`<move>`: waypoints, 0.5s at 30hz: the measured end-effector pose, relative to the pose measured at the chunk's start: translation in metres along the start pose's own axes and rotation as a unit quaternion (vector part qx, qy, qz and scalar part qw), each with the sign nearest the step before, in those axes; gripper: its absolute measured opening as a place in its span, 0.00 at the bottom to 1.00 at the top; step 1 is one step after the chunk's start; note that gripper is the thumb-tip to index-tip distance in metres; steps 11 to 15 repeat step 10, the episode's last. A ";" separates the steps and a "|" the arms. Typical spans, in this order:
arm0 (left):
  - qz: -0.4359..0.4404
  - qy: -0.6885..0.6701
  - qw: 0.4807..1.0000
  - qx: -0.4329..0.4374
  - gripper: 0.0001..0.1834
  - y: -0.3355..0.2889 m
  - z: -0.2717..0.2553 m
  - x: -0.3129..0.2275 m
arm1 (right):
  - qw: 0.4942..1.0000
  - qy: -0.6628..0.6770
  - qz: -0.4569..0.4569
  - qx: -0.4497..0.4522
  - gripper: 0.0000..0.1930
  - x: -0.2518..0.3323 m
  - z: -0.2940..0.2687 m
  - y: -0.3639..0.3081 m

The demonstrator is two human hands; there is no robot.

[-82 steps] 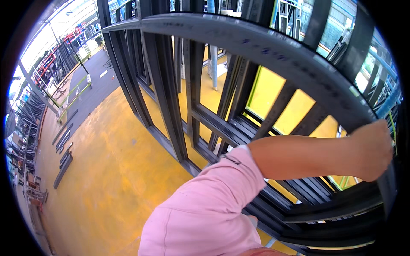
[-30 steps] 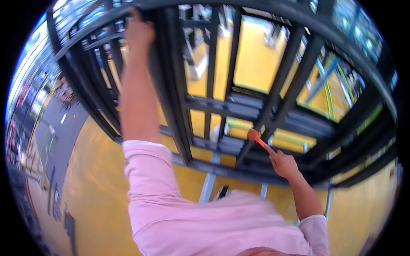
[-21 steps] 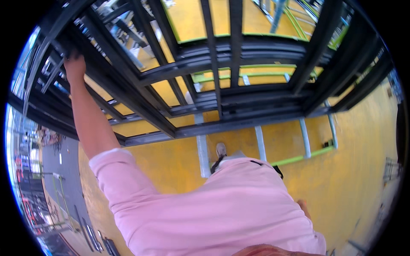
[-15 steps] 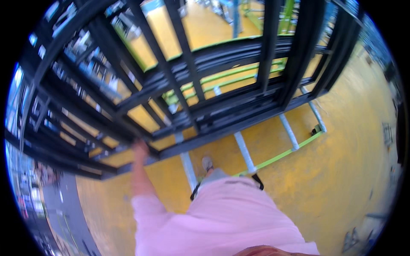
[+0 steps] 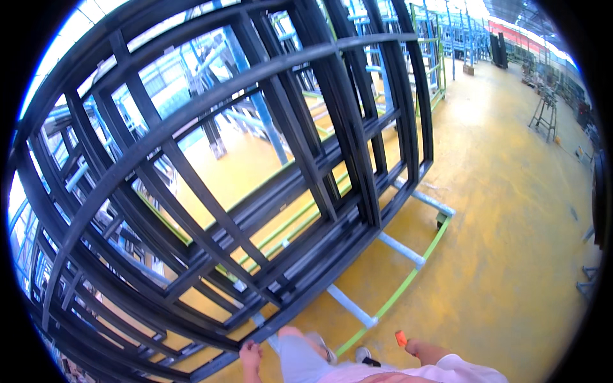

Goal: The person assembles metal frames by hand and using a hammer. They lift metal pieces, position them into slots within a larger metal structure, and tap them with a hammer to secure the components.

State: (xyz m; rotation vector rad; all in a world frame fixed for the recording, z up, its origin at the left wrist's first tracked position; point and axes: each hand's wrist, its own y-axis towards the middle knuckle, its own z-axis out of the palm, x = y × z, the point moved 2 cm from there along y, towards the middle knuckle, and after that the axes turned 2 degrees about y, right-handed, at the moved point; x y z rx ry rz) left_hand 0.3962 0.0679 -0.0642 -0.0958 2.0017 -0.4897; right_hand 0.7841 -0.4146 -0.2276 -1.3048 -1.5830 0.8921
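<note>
A stack of black metal frames [image 5: 288, 314] with crossing bars leans upright in front of me, filling the left and middle. My left hand [image 5: 251, 350] is beside the lowest rail, its fingers curled; whether it touches the rail or holds something small does not show. To the right, low in view, my right hand [image 5: 416, 348] is closed round a short orange object [image 5: 401, 338], whose end sticks out past the fingers. Its kind cannot be made out. The frames stand on a rack base with pale blue crossbars [image 5: 352, 306] and a green rail [image 5: 408, 283].
Yellow floor [image 5: 491, 268] stretches away on the right. A dark metal stand [image 5: 544, 116] is farther off there. Blue and green racks [image 5: 440, 57] stand behind the frames. My feet are close to the base's green rail.
My view has tilted up and swung, bringing more of the hall in. The right hand with the orange object has come into view. The left hand now appears lower, still near the bottom rail.
</note>
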 end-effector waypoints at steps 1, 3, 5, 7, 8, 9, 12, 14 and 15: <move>0.090 -0.041 0.995 0.026 0.15 -0.018 0.005 -0.076 | 0.999 0.015 -0.038 -0.034 0.16 0.021 -0.020 0.001; 0.223 0.001 0.974 0.030 0.15 -0.056 0.005 -0.200 | 0.980 0.066 -0.150 -0.109 0.22 0.067 -0.065 -0.010; 0.339 -0.019 0.940 -0.015 0.16 -0.121 -0.018 -0.304 | 0.970 0.123 -0.163 -0.135 0.23 0.117 -0.105 -0.051; 0.498 -0.130 0.857 -0.008 0.19 -0.208 -0.040 -0.396 | 0.960 0.115 -0.189 -0.170 0.24 0.128 -0.126 -0.048; 0.614 -0.093 0.783 -0.020 0.29 -0.238 -0.060 -0.424 | 0.957 0.112 -0.201 -0.178 0.25 0.133 -0.127 -0.047; 0.696 -0.061 0.712 -0.062 0.38 -0.280 -0.076 -0.454 | 0.957 0.116 -0.203 -0.170 0.25 0.131 -0.123 -0.047; 0.731 -0.056 0.664 -0.151 0.45 -0.319 -0.090 -0.477 | 0.959 0.114 -0.209 -0.154 0.24 0.130 -0.119 -0.050; 0.731 -0.056 0.664 -0.151 0.45 -0.319 -0.090 -0.477 | 0.959 0.114 -0.209 -0.154 0.24 0.130 -0.119 -0.050; 0.731 -0.056 0.664 -0.151 0.45 -0.319 -0.090 -0.477 | 0.959 0.114 -0.209 -0.154 0.24 0.130 -0.119 -0.050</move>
